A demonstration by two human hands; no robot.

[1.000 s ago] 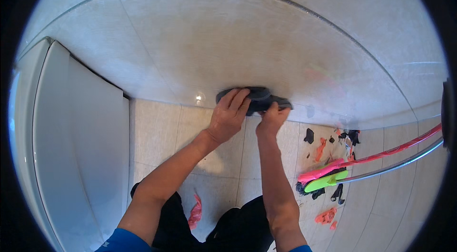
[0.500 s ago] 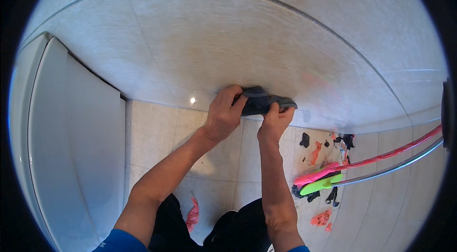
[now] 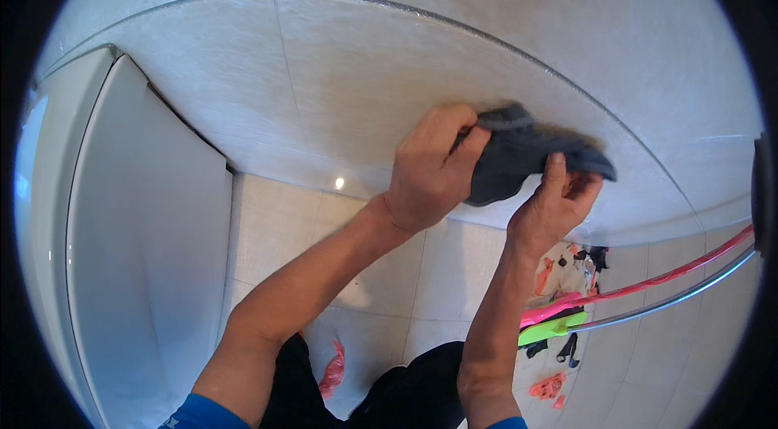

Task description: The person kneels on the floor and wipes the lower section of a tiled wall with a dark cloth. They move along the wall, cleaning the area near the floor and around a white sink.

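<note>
A dark grey cloth (image 3: 512, 160) is stretched between my two hands in front of the pale tiled wall. At its left end, my left hand (image 3: 433, 170) is closed, with thumb and fingers pinching the fabric. My right hand (image 3: 553, 206) grips the lower right part, thumb on the near side and curled fingers partly hidden. The cloth's upper edge is blurred and its right tip droops past my right fingers. Whether the fabric touches the wall, I cannot tell.
A white cabinet-like unit (image 3: 146, 251) stands at the left. On the floor at the right lie a pink broom head (image 3: 551, 309), a green one (image 3: 553, 328) with long handles, and several black and orange scraps. A red plastic bag (image 3: 333, 370) lies by my legs.
Both hands have moved to the right with the cloth and come closer to view. They are farther apart, and the cloth, bunched before, is spread wider.
</note>
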